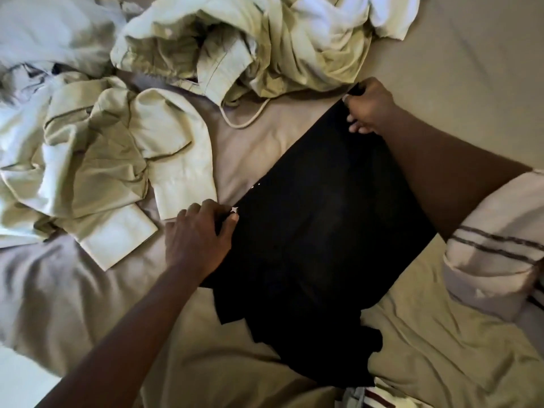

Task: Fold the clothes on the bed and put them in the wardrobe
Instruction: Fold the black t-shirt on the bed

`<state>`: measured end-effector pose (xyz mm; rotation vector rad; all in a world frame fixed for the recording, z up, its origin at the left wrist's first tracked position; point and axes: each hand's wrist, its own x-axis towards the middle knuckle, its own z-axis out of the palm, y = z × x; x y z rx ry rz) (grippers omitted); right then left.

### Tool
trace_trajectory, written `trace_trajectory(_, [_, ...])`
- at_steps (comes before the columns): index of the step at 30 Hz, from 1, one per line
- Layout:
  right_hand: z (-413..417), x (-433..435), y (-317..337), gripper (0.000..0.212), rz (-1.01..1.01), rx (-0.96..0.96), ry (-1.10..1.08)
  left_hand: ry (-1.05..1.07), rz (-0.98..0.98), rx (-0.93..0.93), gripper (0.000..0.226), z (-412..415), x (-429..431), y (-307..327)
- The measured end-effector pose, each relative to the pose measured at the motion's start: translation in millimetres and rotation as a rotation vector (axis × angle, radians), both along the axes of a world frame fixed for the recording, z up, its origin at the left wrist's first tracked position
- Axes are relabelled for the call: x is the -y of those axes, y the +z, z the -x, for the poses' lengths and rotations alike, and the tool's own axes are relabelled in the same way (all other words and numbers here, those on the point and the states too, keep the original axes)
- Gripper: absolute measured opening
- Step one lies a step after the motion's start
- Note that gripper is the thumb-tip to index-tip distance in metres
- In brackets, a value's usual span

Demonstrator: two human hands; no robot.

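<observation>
A black garment (318, 237) lies flat and partly folded on the beige bed sheet (471, 69), running diagonally from the upper right to the lower middle. My left hand (200, 234) pinches its left edge near the middle. My right hand (368, 106) grips its far upper corner. Both hands are closed on the fabric's fold line. The garment's lower end is uneven, with layered flaps showing.
A heap of pale green and cream clothes (229, 45) fills the top of the bed. A cream shirt with cuffed sleeves (117, 160) lies at the left. White cloth (347, 16) sits at the top. My striped sleeve (497, 242) is at the right.
</observation>
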<state>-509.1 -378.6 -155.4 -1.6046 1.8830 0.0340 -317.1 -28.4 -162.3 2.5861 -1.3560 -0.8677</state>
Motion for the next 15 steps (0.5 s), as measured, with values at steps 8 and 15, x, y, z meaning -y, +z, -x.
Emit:
trace_trajectory(8, [8, 17, -59, 0.012, 0.359, 0.110, -0.216, 0.179, -0.029, -0.051, 0.057, -32, -28, -9])
trace_trajectory(15, [-33, -103, -17, 0.065, 0.441, 0.167, 0.004, 0.088, -0.079, -0.165, 0.046, -63, -68, -5])
